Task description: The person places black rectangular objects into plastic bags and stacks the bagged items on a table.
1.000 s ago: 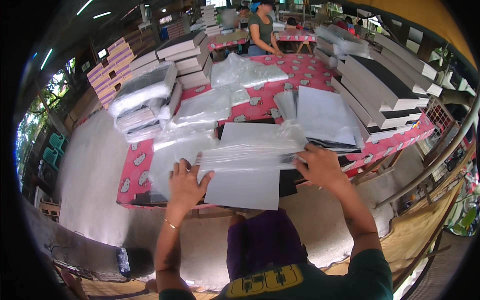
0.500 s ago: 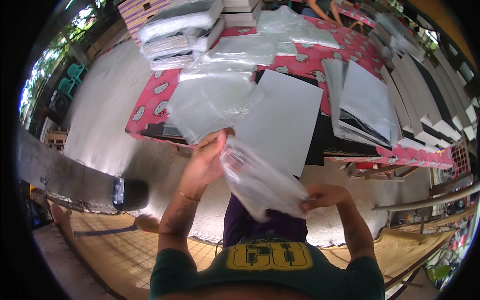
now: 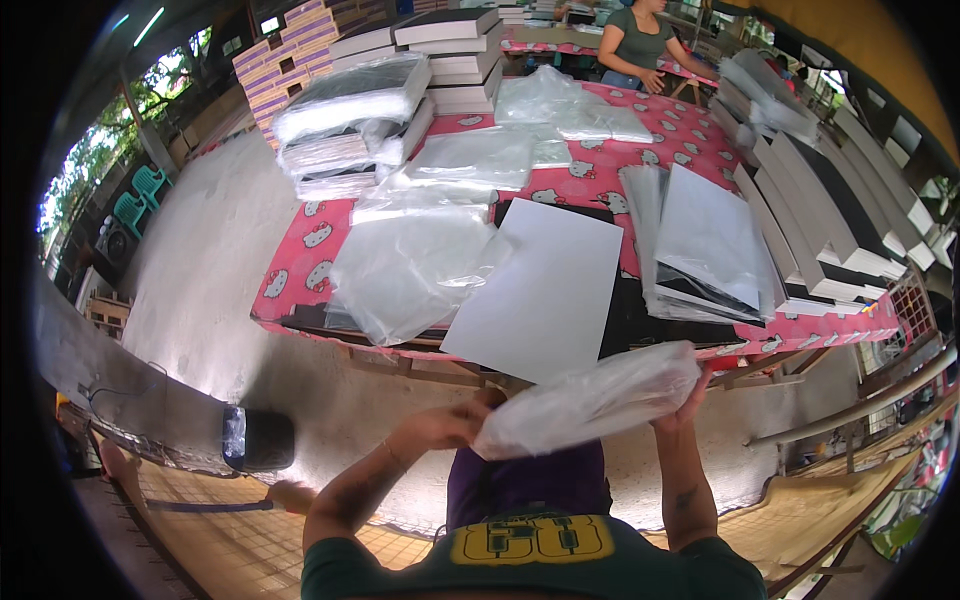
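Observation:
Between my two hands a clear plastic bag [image 3: 590,398] is stretched sideways in front of my body, just off the table's near edge. My left hand [image 3: 455,425] grips its left end, with the fingers blurred. At the other end, my right hand [image 3: 685,402] has hold of the bag's edge, its fingers partly behind the plastic. Right beyond the bag, a white sheet [image 3: 550,280] lies on a black board [image 3: 650,325] and sticks out over the table edge. Flat clear plastic bags [image 3: 410,270] lie to its left.
The table has a pink patterned cover [image 3: 300,270]. Plastic-wrapped stacks [image 3: 350,100] and white-and-black stacks [image 3: 465,60] stand far left. Sleeved sheets [image 3: 705,240] lie on the right beside long white-and-black pieces [image 3: 830,215]. Another person [image 3: 640,45] is at the back.
The bag has swung from slanting down rightward to rising rightward. My left hand has dropped, and my right hand has risen and moved right. More of the far person shows.

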